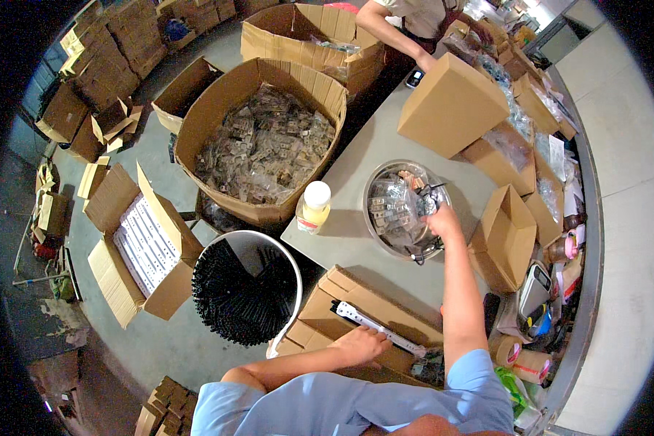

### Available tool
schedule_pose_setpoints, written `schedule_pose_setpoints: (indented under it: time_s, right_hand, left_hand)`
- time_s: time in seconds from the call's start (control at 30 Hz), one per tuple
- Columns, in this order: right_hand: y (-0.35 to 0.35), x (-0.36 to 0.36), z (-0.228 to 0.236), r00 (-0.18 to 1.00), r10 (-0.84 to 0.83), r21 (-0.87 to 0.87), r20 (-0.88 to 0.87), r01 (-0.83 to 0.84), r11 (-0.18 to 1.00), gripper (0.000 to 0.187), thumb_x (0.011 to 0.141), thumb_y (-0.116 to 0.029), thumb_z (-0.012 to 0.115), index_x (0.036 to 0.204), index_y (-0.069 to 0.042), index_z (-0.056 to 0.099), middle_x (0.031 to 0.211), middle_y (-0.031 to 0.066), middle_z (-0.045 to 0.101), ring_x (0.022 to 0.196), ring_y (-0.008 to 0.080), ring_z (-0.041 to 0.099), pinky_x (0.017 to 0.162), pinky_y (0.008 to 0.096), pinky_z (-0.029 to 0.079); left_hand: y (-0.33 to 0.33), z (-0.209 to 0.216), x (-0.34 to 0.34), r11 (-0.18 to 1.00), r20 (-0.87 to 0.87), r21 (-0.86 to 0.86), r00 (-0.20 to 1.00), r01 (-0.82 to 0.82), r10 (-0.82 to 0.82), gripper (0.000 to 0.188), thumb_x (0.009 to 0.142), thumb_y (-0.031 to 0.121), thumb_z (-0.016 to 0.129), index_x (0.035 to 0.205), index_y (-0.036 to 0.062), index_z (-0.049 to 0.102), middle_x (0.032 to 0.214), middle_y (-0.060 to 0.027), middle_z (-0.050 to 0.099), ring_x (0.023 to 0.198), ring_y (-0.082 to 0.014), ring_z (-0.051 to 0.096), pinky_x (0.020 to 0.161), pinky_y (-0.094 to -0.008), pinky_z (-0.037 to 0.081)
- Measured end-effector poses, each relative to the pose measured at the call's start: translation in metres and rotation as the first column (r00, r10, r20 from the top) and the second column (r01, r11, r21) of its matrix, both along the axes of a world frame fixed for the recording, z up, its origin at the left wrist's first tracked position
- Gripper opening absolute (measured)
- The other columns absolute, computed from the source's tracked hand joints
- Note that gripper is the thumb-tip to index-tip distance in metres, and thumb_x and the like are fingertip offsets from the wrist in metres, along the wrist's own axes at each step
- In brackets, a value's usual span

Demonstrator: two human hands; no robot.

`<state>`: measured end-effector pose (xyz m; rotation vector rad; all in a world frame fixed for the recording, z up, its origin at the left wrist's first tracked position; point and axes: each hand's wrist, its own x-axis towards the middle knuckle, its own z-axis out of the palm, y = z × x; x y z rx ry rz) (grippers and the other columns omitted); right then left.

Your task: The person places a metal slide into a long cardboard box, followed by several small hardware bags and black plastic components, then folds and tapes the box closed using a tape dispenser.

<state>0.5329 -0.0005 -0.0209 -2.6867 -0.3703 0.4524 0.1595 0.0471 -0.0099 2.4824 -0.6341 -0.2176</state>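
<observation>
My right hand (442, 220) reaches into the metal bowl (405, 209) on the tabletop (370, 156), fingers closed on a small packet (426, 200); my left hand (361, 343) presses a white strip (374, 325), just under its fingers, onto the open box (356, 305)

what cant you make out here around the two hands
Head view, all of it:
- Right hand: fingertips sit among the clear packets in the steel bowl, so any grip is hidden.
- Left hand: rests on the white strip; palm side is hidden.
- Packets: contents are too small to tell.
- Carton under the strip: near end is covered by the forearm and sleeve.
</observation>
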Motion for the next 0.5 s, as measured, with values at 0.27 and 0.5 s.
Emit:
schedule_pose_setpoints:
  time_s: [0.27, 0.5]
  right_hand:
    - [-0.011, -0.076, 0.079, 0.961, 0.017, -0.030, 0.274, -0.009, 0.999, 0.028, 0.066, -0.011, 0.069, 0.076, -0.002, 0.045, 0.078, 0.0145, 0.060, 0.077, 0.0309, 0.059, 0.068, 0.0408, 0.045]
    - [-0.104, -0.211, 0.147, 0.967, -0.094, 0.806, -0.235, 0.249, 0.537, 0.024, 0.080, -0.002, 0.058, 0.075, -0.011, 0.037, 0.075, -0.0021, 0.049, 0.056, 0.0050, 0.043, 0.048, 0.0204, 0.035]
  left_hand:
    - [-0.001, -0.002, -0.011, 0.999, 0.038, -0.024, 0.999, -0.034, 0.035, 0.056, 0.069, 0.039, 0.069, 0.109, 0.0034, 0.053, 0.104, -0.0105, 0.057, 0.097, -0.0274, 0.058, 0.084, -0.0376, 0.045]
    - [0.000, 0.001, -0.022, 0.420, -0.605, -0.701, 0.792, -0.577, 0.079, 0.051, 0.086, 0.042, 0.056, 0.117, 0.0019, 0.051, 0.111, -0.0144, 0.058, 0.108, -0.0246, 0.053, 0.093, -0.0394, 0.040]
